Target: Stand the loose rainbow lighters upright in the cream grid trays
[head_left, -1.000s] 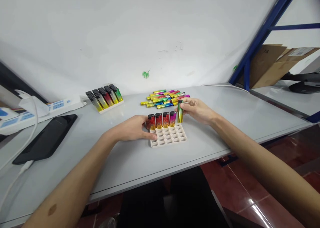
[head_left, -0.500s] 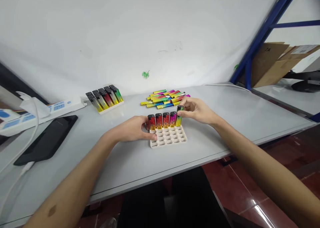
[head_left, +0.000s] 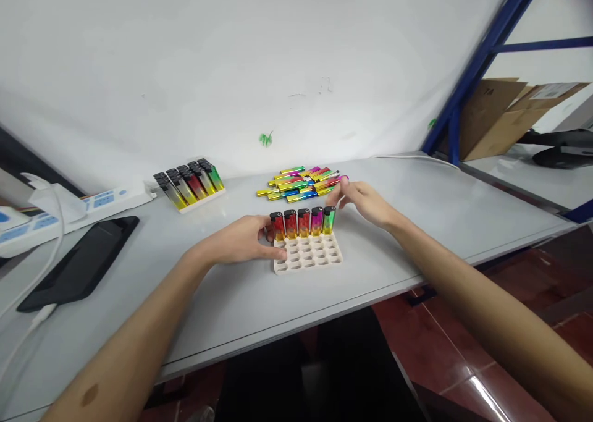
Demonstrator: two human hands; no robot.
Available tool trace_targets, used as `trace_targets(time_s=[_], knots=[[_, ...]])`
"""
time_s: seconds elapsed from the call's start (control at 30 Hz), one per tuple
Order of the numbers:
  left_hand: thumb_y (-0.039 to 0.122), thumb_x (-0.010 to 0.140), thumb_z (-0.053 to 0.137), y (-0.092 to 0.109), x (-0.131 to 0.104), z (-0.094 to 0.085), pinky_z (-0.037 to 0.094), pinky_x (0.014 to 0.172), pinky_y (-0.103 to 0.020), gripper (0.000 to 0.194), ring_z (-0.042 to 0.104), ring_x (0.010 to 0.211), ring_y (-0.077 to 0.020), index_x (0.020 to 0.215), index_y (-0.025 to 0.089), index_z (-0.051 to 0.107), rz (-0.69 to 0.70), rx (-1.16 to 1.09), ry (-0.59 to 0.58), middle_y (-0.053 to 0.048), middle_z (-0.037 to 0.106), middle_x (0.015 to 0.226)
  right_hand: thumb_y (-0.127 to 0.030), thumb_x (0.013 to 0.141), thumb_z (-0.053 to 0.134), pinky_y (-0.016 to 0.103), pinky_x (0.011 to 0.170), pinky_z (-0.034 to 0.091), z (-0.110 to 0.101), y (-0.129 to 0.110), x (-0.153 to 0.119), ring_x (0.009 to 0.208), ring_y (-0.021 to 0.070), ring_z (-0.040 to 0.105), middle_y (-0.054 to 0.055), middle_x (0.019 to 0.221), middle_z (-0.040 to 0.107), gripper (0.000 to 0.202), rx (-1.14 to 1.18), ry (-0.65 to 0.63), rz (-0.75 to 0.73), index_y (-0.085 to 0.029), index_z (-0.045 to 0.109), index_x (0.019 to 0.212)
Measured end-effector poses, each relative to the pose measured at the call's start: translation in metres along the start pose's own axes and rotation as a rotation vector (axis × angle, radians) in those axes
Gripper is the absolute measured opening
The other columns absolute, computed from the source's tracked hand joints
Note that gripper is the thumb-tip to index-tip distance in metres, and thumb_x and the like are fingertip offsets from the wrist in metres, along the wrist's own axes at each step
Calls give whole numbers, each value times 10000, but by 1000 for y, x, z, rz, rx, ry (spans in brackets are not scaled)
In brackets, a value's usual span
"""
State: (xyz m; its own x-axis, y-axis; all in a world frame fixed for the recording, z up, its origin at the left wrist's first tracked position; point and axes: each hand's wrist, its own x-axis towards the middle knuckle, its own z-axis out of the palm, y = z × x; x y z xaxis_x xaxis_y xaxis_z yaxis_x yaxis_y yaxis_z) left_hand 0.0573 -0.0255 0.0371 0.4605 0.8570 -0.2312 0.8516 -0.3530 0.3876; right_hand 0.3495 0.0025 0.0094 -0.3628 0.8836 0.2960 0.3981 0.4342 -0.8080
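A white tray (head_left: 308, 266) with rows of slots lies before me, its back row holding several upright lighters in red, magenta and green with black tops. My left hand (head_left: 245, 240) grips the tray's left edge, thumb over the front slots and fingers behind the leftmost red lighter (head_left: 278, 226). At the right end of that row stands the green lighter (head_left: 328, 220). My right hand (head_left: 359, 201) is just behind it, at the right side of a pile of loose shiny lighters (head_left: 296, 186). Its fingers are parted and near a magenta-ended lighter; no lighter is visibly held.
A second tray (head_left: 204, 202) filled with lighters stands at the back left. A black phone (head_left: 81, 264) on a white cable lies left, beside a power strip (head_left: 104, 201). A wall closes the back; a blue frame (head_left: 454, 128) and cardboard boxes (head_left: 500, 116) are at right.
My right hand has let go of the green lighter, which now stands lower in its slot, and has moved back to the pile. My left hand stays on the tray.
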Motion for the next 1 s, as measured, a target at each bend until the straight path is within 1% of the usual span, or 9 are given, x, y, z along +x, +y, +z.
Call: trace_targets(time_s=[0.07,0.13,0.2,0.27,0.53,0.67,0.77,0.9,1.0], knots=[[746,638,656,0,0,-1,404,617,-304,627,584,764,-213,910,188,572,1,8,1,-50,646,898,-493,992,341,420,906,465,1,12,5,981,258,605,130,1040,688,486,-267,172,58,-161,695,966],[741,644,656,0,0,-1,406,620,-304,618,581,764,-213,907,188,566,6,14,0,-50,641,896,-388,929,484,482,1016,399,1,24,10,1148,331,521,175,1203,624,412,-607,260,91,-140,650,1211],[738,646,657,0,0,-2,405,622,-302,614,580,764,-213,906,190,561,10,17,0,-51,639,896,-316,882,528,521,1038,377,2,34,14,1245,380,435,197,1355,524,542,-813,254,139,-151,533,1398],[748,643,652,0,0,-1,401,617,-301,621,578,761,-214,902,191,558,8,25,2,-53,638,893,-284,878,508,535,1029,384,3,39,16,1264,389,410,185,1415,475,581,-886,228,179,-186,480,1451],[734,638,656,-1,1,0,402,619,-301,612,576,763,-212,913,193,582,36,5,16,-55,648,899,-405,818,593,488,1003,387,2,39,19,1168,361,455,190,1251,538,442,-833,267,203,-150,631,1177],[731,636,654,0,0,0,392,602,-301,609,575,743,-210,918,195,592,32,8,12,-49,648,878,-479,758,686,457,1023,362,-3,37,18,1185,337,450,147,1146,592,391,-680,248,247,-181,679,1009],[729,641,652,1,-1,-1,399,610,-304,605,579,746,-212,917,194,589,34,9,13,-50,651,881,-456,726,729,435,1012,377,-6,34,17,1172,308,488,102,1096,645,333,-537,254,282,-198,673,929],[733,634,655,1,-1,-1,401,611,-302,611,580,743,-211,914,194,594,32,1,18,-54,651,884,-376,760,696,414,953,434,-5,32,16,1082,263,571,69,1057,693,207,-395,339,266,-201,639,854],[740,621,661,0,-1,-1,395,603,-304,620,582,744,-217,909,195,600,36,1,25,-58,649,874,-403,791,680,414,945,451,-3,27,16,1045,245,607,91,1066,695,226,-272,423,179,-193,625,855]])
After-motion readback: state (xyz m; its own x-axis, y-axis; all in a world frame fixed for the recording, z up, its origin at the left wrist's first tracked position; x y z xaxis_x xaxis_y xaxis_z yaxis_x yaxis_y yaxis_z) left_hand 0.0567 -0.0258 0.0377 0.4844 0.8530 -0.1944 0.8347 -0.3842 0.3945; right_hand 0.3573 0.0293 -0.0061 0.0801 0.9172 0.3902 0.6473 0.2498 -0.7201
